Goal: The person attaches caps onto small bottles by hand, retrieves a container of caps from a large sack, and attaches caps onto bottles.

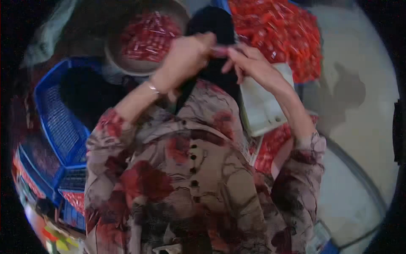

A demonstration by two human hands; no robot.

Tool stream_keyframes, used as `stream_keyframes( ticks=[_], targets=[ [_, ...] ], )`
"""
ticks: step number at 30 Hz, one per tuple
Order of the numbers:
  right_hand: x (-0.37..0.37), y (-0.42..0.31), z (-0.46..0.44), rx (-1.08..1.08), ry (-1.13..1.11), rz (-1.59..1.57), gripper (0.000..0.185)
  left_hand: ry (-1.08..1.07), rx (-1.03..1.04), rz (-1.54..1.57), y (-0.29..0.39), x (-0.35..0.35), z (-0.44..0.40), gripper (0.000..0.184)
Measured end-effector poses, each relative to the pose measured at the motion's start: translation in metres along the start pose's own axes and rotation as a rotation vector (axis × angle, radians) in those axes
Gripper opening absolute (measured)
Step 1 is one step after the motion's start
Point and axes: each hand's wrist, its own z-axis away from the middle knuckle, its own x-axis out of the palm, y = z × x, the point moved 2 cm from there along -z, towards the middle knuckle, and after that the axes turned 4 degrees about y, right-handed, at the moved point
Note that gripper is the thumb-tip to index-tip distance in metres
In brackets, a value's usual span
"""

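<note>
A small pinkish-red piece (220, 51) spans the gap between my two hands, too blurred to name. My left hand (190, 51), smeared by motion, is closed at its left end, with a silver bracelet (153, 87) at the wrist. At the other end, the thumb and forefinger of my right hand (256, 67) pinch the same piece, while the other fingers curl loosely. Left of my hands stands a round bowl (111, 53) holding many shiny red pieces (150, 37). Beyond my right hand lies a large heap of red and orange pieces (281, 36).
A blue plastic basket (53, 114) stands at the left, with more blue containers below it. Under my right forearm is a pale rectangular board or lid (268, 103). More red pieces (270, 148) lie near my right elbow. Pale floor (355, 46) stretches along the right.
</note>
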Motion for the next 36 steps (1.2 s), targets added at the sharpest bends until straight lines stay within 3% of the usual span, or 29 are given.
stream_keyframes(
  ticks=[1,2,4,6,9,11,13,14,16,17,19,20,23,24,26,28,29,31,32,33,34,35,36],
  targets=[
    [-0.011,0.008,0.013,-0.079,0.096,0.093,0.043,-0.06,-0.134,-0.083,-0.012,-0.015,-0.001,0.021],
    [-0.021,0.016,0.027,-0.165,0.172,0.195,0.048,0.138,-0.119,-0.115,-0.037,-0.023,0.003,0.032],
    [-0.059,0.049,0.059,-0.127,0.176,0.264,0.052,0.128,-0.322,-0.302,-0.098,-0.049,0.012,0.04],
    [-0.085,0.123,0.086,0.092,0.08,0.634,0.055,0.139,-0.401,-0.455,-0.121,-0.048,0.016,0.043],
    [-0.066,0.163,0.118,0.376,-0.029,0.752,0.053,0.26,-0.019,-0.51,-0.099,-0.04,0.0,0.049],
    [-0.042,0.201,0.118,0.139,0.156,1.035,0.045,0.33,0.129,-0.234,-0.038,-0.027,-0.02,0.042],
    [-0.015,0.199,0.108,0.147,0.238,1.006,0.039,0.218,0.179,-0.072,0.01,0.005,-0.037,0.036],
    [-0.007,0.21,0.105,0.054,0.235,0.983,0.038,0.063,0.155,0.018,0.019,0.025,-0.041,0.04],
    [-0.001,0.202,0.099,-0.035,0.235,0.975,0.038,0.058,0.146,0.184,0.042,0.049,-0.066,0.03],
    [0.0,0.194,0.094,0.042,0.21,0.966,0.041,0.054,0.162,0.259,0.05,0.059,-0.081,0.021],
    [0.004,0.182,0.089,0.112,0.195,0.968,0.043,0.006,0.203,0.237,0.052,0.097,-0.11,0.036],
    [-0.027,0.217,0.102,0.051,0.171,0.949,0.042,-0.049,0.261,0.163,0.087,0.149,-0.141,0.037],
    [-0.018,0.215,0.122,-0.162,0.17,0.878,0.039,-0.12,0.476,-0.099,0.088,0.207,-0.158,0.035],
    [-0.012,0.228,0.119,-0.126,0.106,0.886,0.04,-0.263,0.546,-0.261,0.094,0.201,-0.159,0.03],
    [-0.006,0.237,0.114,-0.095,0.073,0.894,0.041,-0.151,0.567,-0.342,0.092,0.223,-0.158,0.025],
    [0.0,0.238,0.11,0.09,-0.012,0.924,0.042,-0.142,0.6,-0.346,0.089,0.214,-0.159,0.026],
    [-0.007,0.236,0.109,0.079,-0.004,0.921,0.042,-0.193,0.533,-0.314,0.088,0.201,-0.16,0.026],
    [-0.029,0.215,0.111,-0.243,0.169,0.785,0.04,-0.256,0.465,-0.289,0.075,0.186,-0.161,0.026],
    [-0.034,0.193,0.113,-0.245,0.17,0.773,0.04,-0.156,0.287,0.046,0.064,0.179,-0.161,0.03],
    [-0.045,0.16,0.12,-0.366,0.353,0.699,0.037,-0.051,0.101,0.376,0.057,0.174,-0.161,0.035],
    [-0.057,0.135,0.123,-0.484,0.54,0.622,0.034,-0.199,-0.453,0.985,0.076,0.138,-0.153,0.044],
    [-0.066,0.126,0.122,-0.485,0.546,0.618,0.034,-0.203,-0.449,0.981,0.072,0.131,-0.151,0.044],
    [-0.077,0.122,0.12,-0.393,0.569,0.479,0.034,-0.397,-0.555,1.033,0.062,0.127,-0.146,0.049]
  ],
)
